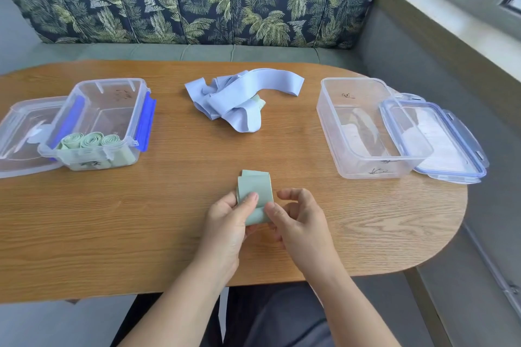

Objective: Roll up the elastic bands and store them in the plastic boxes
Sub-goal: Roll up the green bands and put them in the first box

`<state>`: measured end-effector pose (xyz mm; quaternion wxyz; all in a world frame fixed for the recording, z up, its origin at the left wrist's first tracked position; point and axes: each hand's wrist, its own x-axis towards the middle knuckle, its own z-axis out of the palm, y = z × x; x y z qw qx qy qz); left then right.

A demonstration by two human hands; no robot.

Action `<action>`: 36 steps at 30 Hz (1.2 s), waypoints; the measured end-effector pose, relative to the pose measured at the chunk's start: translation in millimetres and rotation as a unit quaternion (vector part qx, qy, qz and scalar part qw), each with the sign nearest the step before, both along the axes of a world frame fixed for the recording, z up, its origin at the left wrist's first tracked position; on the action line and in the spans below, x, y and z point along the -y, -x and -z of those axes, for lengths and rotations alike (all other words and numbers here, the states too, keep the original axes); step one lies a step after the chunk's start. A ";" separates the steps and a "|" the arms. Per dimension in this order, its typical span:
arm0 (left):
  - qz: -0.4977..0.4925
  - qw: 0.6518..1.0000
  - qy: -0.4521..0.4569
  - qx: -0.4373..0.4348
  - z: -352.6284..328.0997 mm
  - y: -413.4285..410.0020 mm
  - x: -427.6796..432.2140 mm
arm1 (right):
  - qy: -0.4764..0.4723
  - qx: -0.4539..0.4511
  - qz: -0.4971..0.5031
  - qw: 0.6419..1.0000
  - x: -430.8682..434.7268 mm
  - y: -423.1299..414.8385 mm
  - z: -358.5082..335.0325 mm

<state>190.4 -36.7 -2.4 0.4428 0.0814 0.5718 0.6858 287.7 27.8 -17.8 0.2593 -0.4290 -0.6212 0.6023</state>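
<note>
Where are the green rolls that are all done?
In the head view, on the left of the table, three rolled green bands sit side by side at the near end of the box with blue clips, beside its lid.

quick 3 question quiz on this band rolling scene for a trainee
1. True or false: the lid is clipped onto the right box.
2. How many green rolls stand in the left box? A two, B three, C five.
3. Short answer: what do the left hand and right hand pinch between them?
Key: 1 false, the lid lies beside the box. 2 B. 3 a partly rolled green band; the blue bands lie in a loose heap beyond it.
</note>
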 end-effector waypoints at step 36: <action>0.101 0.993 -0.046 -0.041 9.3 14.6 6.8 | 0.083 -0.020 -0.084 0.993 -9.7 -4.4 -8.1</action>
